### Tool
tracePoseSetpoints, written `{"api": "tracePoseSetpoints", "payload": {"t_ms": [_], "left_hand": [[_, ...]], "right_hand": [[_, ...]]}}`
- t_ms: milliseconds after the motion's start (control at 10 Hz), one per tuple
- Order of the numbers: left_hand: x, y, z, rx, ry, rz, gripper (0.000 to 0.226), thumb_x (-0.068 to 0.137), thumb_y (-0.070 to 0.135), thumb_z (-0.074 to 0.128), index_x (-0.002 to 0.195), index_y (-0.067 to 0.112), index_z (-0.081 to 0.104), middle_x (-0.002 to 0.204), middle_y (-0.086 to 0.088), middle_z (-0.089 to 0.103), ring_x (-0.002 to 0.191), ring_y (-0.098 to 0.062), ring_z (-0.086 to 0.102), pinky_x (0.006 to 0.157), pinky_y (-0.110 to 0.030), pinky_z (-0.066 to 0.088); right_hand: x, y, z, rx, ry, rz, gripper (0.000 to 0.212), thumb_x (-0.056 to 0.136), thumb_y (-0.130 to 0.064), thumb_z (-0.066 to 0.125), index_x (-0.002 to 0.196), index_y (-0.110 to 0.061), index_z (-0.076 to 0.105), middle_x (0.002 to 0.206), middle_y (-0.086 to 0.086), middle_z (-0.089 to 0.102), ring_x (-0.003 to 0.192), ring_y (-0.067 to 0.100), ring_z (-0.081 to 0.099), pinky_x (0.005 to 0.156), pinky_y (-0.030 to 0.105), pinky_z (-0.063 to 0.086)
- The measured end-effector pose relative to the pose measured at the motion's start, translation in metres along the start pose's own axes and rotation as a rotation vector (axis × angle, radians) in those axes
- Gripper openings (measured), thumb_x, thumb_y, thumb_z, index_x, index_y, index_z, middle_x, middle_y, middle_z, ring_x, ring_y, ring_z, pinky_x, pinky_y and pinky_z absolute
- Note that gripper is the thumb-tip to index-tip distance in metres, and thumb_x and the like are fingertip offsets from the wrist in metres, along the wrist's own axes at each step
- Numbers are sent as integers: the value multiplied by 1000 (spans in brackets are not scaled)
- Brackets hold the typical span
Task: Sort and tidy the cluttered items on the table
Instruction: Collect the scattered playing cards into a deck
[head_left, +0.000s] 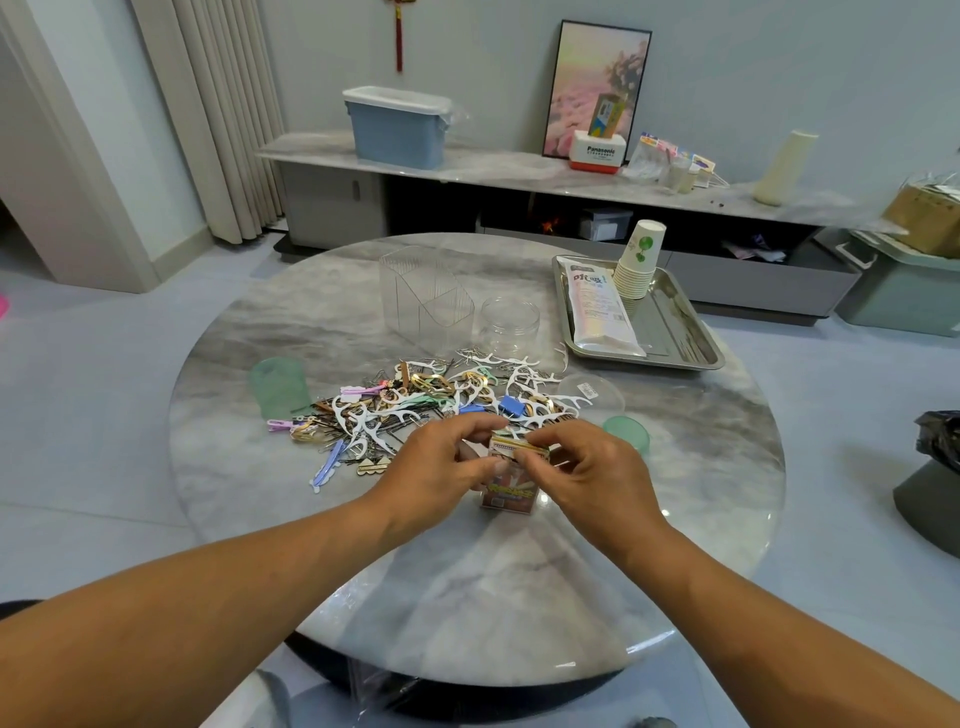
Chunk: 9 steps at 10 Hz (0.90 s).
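Hands meet over a small box (508, 480) standing on the round table (467, 597). The left hand (441, 467) and the right hand (582, 467) both pinch its top. Just behind lies a pile of clips and floss picks (431, 402).

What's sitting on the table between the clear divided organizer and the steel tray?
In the head view, a clear round jar stands between the clear divided organizer and the steel tray, closer to the organizer; bare marble tabletop surrounds it.
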<state>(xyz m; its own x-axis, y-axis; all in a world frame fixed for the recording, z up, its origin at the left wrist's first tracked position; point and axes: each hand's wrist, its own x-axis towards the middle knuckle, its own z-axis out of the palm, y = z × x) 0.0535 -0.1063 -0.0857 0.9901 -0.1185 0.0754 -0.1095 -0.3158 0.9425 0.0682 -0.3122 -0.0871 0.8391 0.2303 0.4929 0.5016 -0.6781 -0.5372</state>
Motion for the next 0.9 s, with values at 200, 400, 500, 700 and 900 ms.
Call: {"api": "tracePoseSetpoints", "payload": {"t_ms": [200, 400, 500, 700, 900], "left_hand": [[0, 3, -1, -10, -7, -29, 44, 80, 13, 84, 106, 44, 66, 82, 0, 73, 69, -9, 71, 79, -31, 57], [0, 0, 2, 20, 10, -24, 52, 78, 14, 86, 112, 47, 65, 96, -2, 69, 82, -9, 72, 84, -31, 56], [-1, 3, 3, 18, 18, -18, 48, 80, 13, 84, 110, 46, 65, 103, 5, 67, 72, -12, 70, 81, -31, 59], [-2, 2, 4, 22, 28, -15, 44, 83, 14, 82, 107, 47, 65, 108, 2, 66, 70, -13, 69, 82, -42, 61], [-4, 5, 5, 40, 37, -14, 44, 82, 12, 83, 114, 38, 67, 102, 7, 65, 68, -9, 68, 80, -36, 60]], "right_hand": [[0, -2, 2, 43, 16, 35, 14, 85, -39, 80, 94, -30, 76, 90, -18, 70, 73, 1, 67, 63, 31, 57], [0, -2, 1, 109, 9, 80, 12, 85, -37, 80, 93, -28, 76, 89, -17, 71, 74, 2, 69, 64, 33, 58], [-1, -2, 1, 152, 11, 115, 10, 85, -35, 80, 92, -30, 75, 88, -17, 71, 74, 2, 69, 65, 35, 59], [-2, -3, 1, 155, 12, 119, 10, 85, -36, 80, 91, -31, 75, 88, -18, 70, 74, 2, 69, 65, 35, 59], [-1, -5, 1, 199, 22, 188, 8, 85, -34, 80, 85, -31, 73, 84, -16, 71, 72, 4, 70, 66, 39, 59]]}}
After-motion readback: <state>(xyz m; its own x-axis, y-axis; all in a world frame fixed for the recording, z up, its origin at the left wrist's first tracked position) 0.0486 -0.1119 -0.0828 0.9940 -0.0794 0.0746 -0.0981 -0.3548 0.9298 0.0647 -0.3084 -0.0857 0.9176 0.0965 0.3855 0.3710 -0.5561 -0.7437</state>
